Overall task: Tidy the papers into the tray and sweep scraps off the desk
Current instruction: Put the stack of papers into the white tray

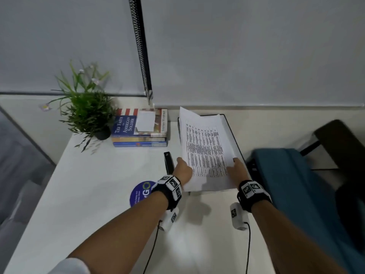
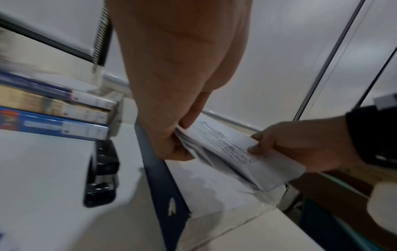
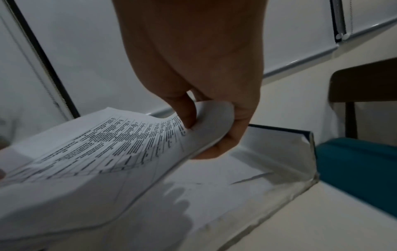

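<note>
A stack of printed papers [image 1: 207,147] hangs tilted above the dark paper tray [image 1: 230,127] at the desk's back right. My left hand [image 1: 182,169] pinches the stack's left near edge [image 2: 193,144]. On the other side, my right hand [image 1: 238,167] holds the right near edge, thumb on top and fingers curled under [image 3: 206,125]. The tray's blue wall [image 2: 159,171] and a sheet lying inside it [image 3: 214,186] show below the stack. Scraps are not visible in these views.
A black stapler [image 1: 168,162] lies just left of the tray. Three stacked books [image 1: 140,128] with a white note on top and a potted plant [image 1: 88,109] stand at the back. A blue round sticker [image 1: 140,192] lies near my left wrist. A teal chair [image 1: 296,184] stands at the right.
</note>
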The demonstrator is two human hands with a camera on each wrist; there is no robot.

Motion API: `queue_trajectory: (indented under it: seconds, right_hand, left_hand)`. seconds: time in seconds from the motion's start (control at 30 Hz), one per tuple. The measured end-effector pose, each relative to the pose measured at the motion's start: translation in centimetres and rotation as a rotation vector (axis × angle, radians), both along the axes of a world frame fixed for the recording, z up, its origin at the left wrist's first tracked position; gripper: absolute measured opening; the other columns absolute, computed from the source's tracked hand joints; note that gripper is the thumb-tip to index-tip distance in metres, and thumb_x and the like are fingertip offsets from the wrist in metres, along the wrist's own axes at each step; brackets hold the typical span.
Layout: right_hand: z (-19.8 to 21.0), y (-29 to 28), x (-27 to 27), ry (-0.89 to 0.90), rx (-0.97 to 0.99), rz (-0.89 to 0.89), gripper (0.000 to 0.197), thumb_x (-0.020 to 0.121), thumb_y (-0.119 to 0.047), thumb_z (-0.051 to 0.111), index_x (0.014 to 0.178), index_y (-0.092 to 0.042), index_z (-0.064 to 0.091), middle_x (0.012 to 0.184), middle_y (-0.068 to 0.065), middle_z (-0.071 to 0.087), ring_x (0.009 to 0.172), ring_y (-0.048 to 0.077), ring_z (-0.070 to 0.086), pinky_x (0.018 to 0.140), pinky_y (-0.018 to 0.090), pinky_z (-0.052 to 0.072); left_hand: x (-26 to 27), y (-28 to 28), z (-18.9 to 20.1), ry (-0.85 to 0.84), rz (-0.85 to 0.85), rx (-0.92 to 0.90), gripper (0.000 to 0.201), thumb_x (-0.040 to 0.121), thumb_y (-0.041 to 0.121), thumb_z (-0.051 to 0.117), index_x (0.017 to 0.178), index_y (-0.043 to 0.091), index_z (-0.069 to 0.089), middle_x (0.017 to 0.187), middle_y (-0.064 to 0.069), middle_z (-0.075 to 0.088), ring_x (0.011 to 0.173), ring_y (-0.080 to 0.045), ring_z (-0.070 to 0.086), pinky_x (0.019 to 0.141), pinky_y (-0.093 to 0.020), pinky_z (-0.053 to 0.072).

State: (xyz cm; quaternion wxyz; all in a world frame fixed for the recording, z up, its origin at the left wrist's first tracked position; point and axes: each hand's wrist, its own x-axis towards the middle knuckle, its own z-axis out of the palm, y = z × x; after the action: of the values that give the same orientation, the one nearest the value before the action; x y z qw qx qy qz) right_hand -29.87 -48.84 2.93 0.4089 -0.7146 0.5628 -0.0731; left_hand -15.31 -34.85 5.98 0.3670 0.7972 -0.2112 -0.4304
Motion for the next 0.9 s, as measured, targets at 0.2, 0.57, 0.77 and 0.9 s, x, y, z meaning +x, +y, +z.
queue_trajectory:
  seconds: [0.2,0.57,0.77,0.9]
  right_hand:
    - [-2.7,-4.6,0.1,0.072,0.036,0.044,0.046,0.085,0.002,0.042,0.131,0.003,0.039,0.123,0.024,0.056,0.111,0.037,0.055,0.093,0.038,0.045]
    - [-5.0,-5.0,2.5,0.13,0.08,-0.01,0.045,0.087,-0.004,0.046,0.131,0.003,0.037,0.132,0.025,0.049,0.121,0.037,0.048,0.099,0.038,0.04]
    - [-4.8,-4.3,3.5,0.218,0.083,-0.008,0.043,0.09,-0.008,0.045,0.131,0.004,0.037,0.132,0.025,0.048,0.121,0.037,0.048,0.099,0.039,0.04]
    - [-4.8,-3.9,4.1,0.252,0.035,0.0,0.042,0.089,-0.008,0.046,0.129,0.006,0.04,0.131,0.025,0.05,0.12,0.038,0.049,0.097,0.039,0.041]
  left_hand:
    - [-1.3,-4.3,-3.4,-0.009,-0.034,0.118,0.06,0.096,0.001,0.035,0.146,-0.009,0.004,0.123,-0.018,0.052,0.119,-0.03,0.048,0.097,-0.033,0.039]
    - [1.2,-6.1,-6.6,-0.158,-0.021,0.245,0.045,0.091,0.001,0.044,0.132,-0.013,0.033,0.133,-0.032,0.048,0.122,-0.043,0.049,0.101,-0.043,0.041]
    - [2.4,-5.8,-7.4,-0.227,-0.018,0.253,0.053,0.09,0.001,0.047,0.137,-0.009,0.026,0.133,-0.031,0.048,0.121,-0.043,0.05,0.102,-0.045,0.04]
    - [2.2,-5.9,-7.6,-0.281,-0.062,0.239,0.065,0.087,0.0,0.053,0.14,-0.011,0.017,0.14,-0.027,0.038,0.126,-0.036,0.045,0.107,-0.038,0.04]
